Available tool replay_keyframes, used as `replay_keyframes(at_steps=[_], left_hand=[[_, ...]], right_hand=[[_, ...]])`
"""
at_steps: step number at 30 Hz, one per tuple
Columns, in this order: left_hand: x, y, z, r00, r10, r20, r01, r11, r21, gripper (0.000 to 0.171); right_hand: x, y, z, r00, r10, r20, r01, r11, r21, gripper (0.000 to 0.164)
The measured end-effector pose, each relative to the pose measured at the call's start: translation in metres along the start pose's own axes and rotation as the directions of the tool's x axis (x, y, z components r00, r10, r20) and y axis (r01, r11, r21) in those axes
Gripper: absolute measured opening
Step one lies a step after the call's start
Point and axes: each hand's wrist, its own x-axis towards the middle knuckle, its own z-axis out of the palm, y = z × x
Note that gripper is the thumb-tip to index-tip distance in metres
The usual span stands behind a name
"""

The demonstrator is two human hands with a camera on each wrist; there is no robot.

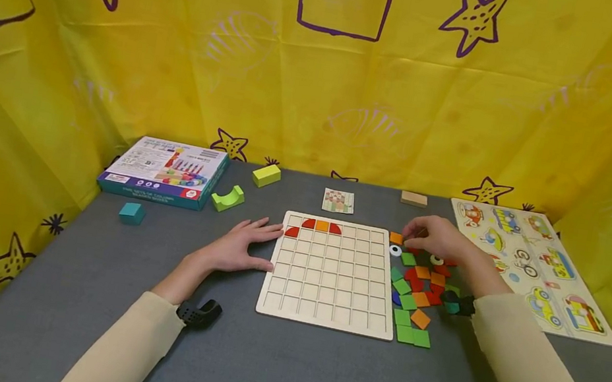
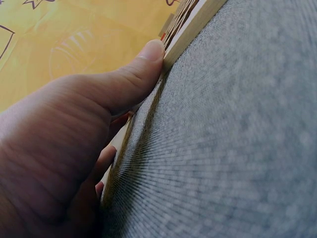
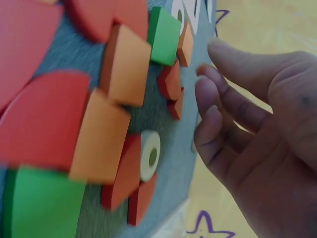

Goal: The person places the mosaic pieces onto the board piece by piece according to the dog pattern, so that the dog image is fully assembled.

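Observation:
A pale wooden grid board [image 1: 329, 281] lies on the grey table. Along its top rows sit red quarter-circle tiles [image 1: 291, 232] and an orange square tile [image 1: 322, 226]. My left hand [image 1: 240, 244] rests at the board's left edge, thumb [image 2: 151, 51] on the rim in the left wrist view. Right of the board my right hand [image 1: 437, 237] hovers over the far end of the loose tiles, its fingers loosely bent. Between its thumb [image 3: 242, 69] and fingertips the right wrist view shows nothing held. Below it are an orange tile [image 3: 127, 64] and a green tile [image 3: 164, 35].
A small picture card [image 1: 338, 201] lies behind the board. At left are a boxed toy [image 1: 165, 172], a green arch block [image 1: 228, 199], a yellow block [image 1: 266, 176] and a teal cube [image 1: 131, 213]. A picture puzzle board [image 1: 525, 286] lies right, a wooden block [image 1: 414, 199] farther back.

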Motion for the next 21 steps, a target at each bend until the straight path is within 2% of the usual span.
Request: replay_keyframes(at_steps=[4,7,13,21], left_hand=[[0.000,0.000,0.000,1.000,-0.004,0.000,0.004,1.000,0.001,0.080],[0.000,0.000,-0.001,1.000,-0.008,0.000,0.008,1.000,0.006,0.080],[-0.001,0.002,-0.002,1.000,-0.029,0.003,0.029,1.000,0.004,0.080],[-0.002,0.003,-0.002,1.000,-0.024,0.001,0.024,1.000,-0.001,0.080]], right_hand=[[-0.009,0.002,-0.001,0.997,-0.004,0.083,0.005,1.000,-0.006,0.018],[-0.011,0.006,0.003,0.994,-0.025,0.106,0.029,0.999,-0.032,0.017],[-0.012,0.007,0.011,0.995,-0.049,0.084,0.051,0.998,-0.033,0.012],[0.000,-0.011,0.015,0.994,-0.101,0.042,0.095,0.987,0.127,0.011]])
